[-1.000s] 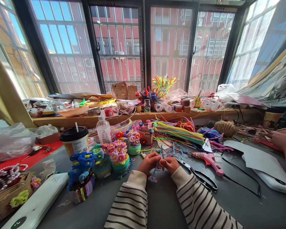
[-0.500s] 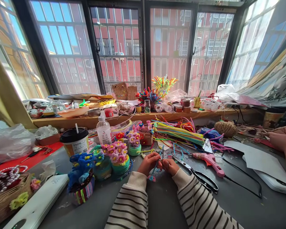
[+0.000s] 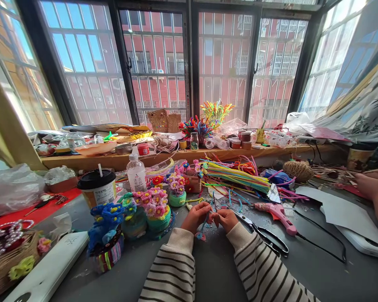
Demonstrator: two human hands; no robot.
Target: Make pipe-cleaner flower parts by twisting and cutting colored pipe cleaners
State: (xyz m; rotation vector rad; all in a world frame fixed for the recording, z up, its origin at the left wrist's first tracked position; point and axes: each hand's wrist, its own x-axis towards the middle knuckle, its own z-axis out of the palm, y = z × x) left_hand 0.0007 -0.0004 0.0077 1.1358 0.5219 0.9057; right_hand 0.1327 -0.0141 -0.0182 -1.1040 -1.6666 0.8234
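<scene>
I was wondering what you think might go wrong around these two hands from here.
The small flower shows just below the left hand, seemingly on the blue stem pinched there; a slack grip might let it twist or drop.

The scissors lie close beside the right hand, so a careless sideways move might end in a nick.

The pink glue gun has a black cord looping out to the right, which could get snagged.

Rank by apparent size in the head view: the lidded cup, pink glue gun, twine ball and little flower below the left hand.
1. Lidded cup
2. Pink glue gun and twine ball: too alike to rank
3. Little flower
</scene>
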